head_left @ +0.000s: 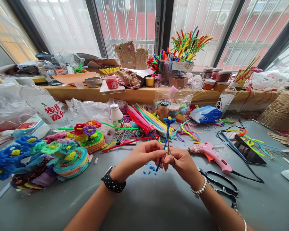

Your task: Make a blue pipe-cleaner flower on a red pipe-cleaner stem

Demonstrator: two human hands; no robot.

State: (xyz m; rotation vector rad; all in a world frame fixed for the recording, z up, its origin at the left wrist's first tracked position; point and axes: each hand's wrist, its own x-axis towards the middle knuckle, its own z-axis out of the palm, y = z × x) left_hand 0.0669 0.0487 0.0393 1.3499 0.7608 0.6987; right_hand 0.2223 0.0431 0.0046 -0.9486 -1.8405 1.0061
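1. The left hand [144,155] and right hand [181,162] meet above the grey table [146,199], fingers of both pinched on a blue pipe-cleaner flower [167,134] held upright between them.
2. Blue scraps [148,170] lie on the table just under the hands.
3. A pink glue gun [210,154] lies right of the hands; black scissors [221,187] lie nearer, beside the right wrist.
4. Finished flowers [62,154] on round mats crowd the left side.
5. Loose pipe cleaners [146,120] fan out behind the hands, near a small white bottle [117,117].
6. A wooden sill [139,94] holds jars, cups and a standing bunch of stems [188,45] before barred windows [127,22].
7. A twine spool [283,110] sits far right.
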